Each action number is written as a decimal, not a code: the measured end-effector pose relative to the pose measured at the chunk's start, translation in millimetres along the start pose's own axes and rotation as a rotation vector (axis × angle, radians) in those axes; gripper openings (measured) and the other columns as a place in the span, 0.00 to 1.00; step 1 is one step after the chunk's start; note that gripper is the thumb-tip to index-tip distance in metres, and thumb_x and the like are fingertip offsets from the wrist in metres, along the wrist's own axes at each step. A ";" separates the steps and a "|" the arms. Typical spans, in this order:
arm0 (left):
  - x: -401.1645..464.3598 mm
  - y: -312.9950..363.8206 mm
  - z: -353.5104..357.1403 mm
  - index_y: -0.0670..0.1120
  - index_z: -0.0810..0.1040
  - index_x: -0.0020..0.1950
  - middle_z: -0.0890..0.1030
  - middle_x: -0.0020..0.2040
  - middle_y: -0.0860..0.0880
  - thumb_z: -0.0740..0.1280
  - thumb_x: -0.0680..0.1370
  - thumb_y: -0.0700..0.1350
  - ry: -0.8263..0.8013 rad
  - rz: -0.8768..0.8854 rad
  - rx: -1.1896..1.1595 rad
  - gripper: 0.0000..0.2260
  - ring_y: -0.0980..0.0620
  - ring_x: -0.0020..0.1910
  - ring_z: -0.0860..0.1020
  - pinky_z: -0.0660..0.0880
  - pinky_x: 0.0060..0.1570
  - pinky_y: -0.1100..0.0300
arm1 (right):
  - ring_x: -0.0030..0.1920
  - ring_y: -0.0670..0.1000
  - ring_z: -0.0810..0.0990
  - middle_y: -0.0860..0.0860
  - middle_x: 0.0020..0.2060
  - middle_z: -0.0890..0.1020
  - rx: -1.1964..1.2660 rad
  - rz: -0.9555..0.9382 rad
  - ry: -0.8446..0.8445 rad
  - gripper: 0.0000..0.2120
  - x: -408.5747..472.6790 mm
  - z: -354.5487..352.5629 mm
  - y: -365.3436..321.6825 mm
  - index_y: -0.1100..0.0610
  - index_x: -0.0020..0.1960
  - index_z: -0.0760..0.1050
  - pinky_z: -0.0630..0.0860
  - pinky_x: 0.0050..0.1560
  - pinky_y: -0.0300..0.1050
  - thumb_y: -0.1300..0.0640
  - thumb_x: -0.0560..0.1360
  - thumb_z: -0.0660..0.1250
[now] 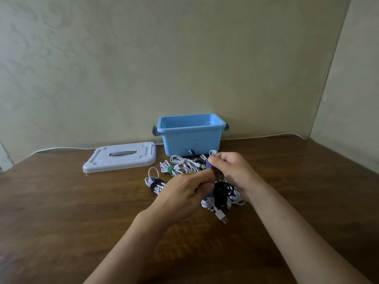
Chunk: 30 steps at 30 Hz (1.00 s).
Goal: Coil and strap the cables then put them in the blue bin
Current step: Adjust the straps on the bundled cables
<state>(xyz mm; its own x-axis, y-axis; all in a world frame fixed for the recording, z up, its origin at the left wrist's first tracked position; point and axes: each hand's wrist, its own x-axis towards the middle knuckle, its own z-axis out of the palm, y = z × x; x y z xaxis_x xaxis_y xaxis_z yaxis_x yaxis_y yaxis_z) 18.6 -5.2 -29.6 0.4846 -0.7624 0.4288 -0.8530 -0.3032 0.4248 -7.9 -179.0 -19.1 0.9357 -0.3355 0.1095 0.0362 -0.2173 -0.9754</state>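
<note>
The blue bin stands open against the wall at the back of the wooden table. In front of it lie several coiled white cables: one with a green strap, one with a black strap. My right hand pinches the upper end of a blue strap. My left hand grips a white cable bundle with the strap's lower end; a USB plug hangs from it toward me. A roll of black strap sits between my hands.
The bin's pale lid lies flat on the table to the left of the bin. The brown wooden table spreads to both sides. A thin white cord runs along the wall edge.
</note>
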 end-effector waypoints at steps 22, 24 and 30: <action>4.9 -2.6 -0.2 0.44 0.74 0.53 0.86 0.37 0.50 0.67 0.81 0.43 0.105 -0.282 -0.468 0.04 0.62 0.26 0.77 0.67 0.27 0.72 | 0.47 0.47 0.83 0.49 0.45 0.84 0.000 -0.305 0.162 0.05 -7.5 7.0 -6.2 0.51 0.52 0.78 0.81 0.51 0.45 0.51 0.82 0.65; 5.6 -8.4 -1.1 0.46 0.76 0.51 0.86 0.37 0.48 0.67 0.81 0.43 0.112 -0.272 -0.416 0.02 0.57 0.29 0.80 0.70 0.30 0.67 | 0.45 0.44 0.83 0.49 0.45 0.84 0.015 -0.296 0.126 0.04 -8.3 7.5 -6.8 0.51 0.52 0.78 0.81 0.49 0.42 0.52 0.82 0.66; 7.0 -17.2 -7.9 0.43 0.75 0.45 0.84 0.36 0.42 0.69 0.80 0.43 0.270 -0.290 -0.461 0.06 0.42 0.30 0.76 0.70 0.34 0.57 | 0.54 0.43 0.81 0.42 0.50 0.84 -0.303 -0.217 -0.073 0.13 -6.9 2.9 -1.2 0.44 0.54 0.80 0.80 0.57 0.49 0.36 0.78 0.66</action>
<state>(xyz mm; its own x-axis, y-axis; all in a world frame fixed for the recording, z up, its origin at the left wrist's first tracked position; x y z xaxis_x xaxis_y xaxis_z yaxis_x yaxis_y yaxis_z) 38.3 -0.8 -27.6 0.7682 -0.4956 0.4053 -0.5363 -0.1524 0.8301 -13.3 -173.8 -19.2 0.9405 -0.1881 0.2830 0.1413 -0.5408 -0.8292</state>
